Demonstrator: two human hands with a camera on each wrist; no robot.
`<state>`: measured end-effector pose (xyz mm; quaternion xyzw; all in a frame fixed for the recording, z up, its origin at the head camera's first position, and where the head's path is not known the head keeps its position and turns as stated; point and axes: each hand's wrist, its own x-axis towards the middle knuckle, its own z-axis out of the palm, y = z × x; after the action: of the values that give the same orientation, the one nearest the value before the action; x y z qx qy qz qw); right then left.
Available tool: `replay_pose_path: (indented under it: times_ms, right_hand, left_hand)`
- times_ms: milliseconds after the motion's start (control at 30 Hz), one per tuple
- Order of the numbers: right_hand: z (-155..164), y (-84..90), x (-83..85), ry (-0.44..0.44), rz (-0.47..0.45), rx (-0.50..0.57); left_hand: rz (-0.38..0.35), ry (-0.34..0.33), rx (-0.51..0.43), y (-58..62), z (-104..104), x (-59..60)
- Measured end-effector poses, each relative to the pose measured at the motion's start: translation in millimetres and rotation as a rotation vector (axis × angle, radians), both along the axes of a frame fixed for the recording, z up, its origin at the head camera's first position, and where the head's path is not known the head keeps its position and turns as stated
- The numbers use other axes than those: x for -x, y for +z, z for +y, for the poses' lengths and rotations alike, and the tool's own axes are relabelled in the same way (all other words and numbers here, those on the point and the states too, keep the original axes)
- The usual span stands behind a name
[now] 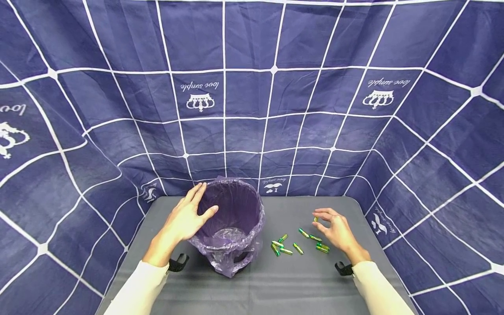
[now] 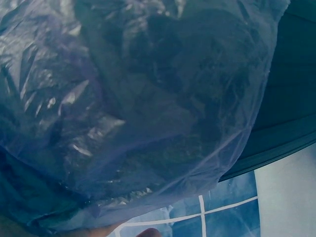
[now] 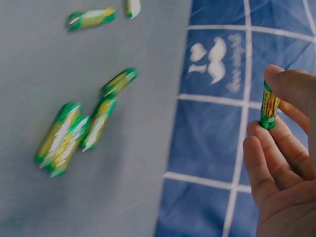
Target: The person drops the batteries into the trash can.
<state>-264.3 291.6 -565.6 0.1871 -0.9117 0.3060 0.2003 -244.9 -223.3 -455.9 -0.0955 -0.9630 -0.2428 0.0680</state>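
My right hand (image 1: 336, 229) pinches a small green and gold battery (image 3: 269, 106) between thumb and fingertips, raised over the right side of the table. Several more batteries like it (image 1: 298, 248) lie loose below and to its left, some side by side. My left hand (image 1: 186, 218) rests at the left rim of a round bin lined with a purple plastic bag (image 1: 257, 218), its fingers straight and the thumb stretched over the opening. In the left wrist view the crinkled bag (image 2: 163, 84) hangs down the ribbed bin wall (image 2: 296, 84) and hides most of that hand.
The grey table (image 1: 291, 288) carries the bin left of centre and the batteries right of it. Dark blue cloth (image 1: 248, 96) with white grid lines hangs behind and at both sides. The bag's loose handle (image 1: 232, 264) droops at the bin's front.
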Motion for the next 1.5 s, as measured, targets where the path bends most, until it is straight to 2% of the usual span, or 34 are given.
replay_pose_path:
  times_ms: [433,700,1033,1267,1500]
  right_hand:
    - [-56.4,50.1,5.6,0.125,0.119,0.021]
    - [-93.8,88.3,13.7,0.222,0.118,0.057]
    - [-144.7,137.6,31.1,0.364,0.200,0.080]
    - [-177.4,166.4,37.0,0.434,0.195,0.053]
    - [-207.2,186.2,44.4,0.488,0.163,0.006]
  left_hand:
    - [-0.013,0.001,0.002,-2.0,4.6,-8.0]
    - [-0.011,-0.006,0.004,-2.9,6.0,-8.1]
    - [0.015,-0.009,0.008,2.2,4.7,-4.0]
    - [0.016,-0.011,0.025,3.4,3.8,-3.3]
    - [-0.010,-0.008,0.039,3.2,2.3,-4.4]
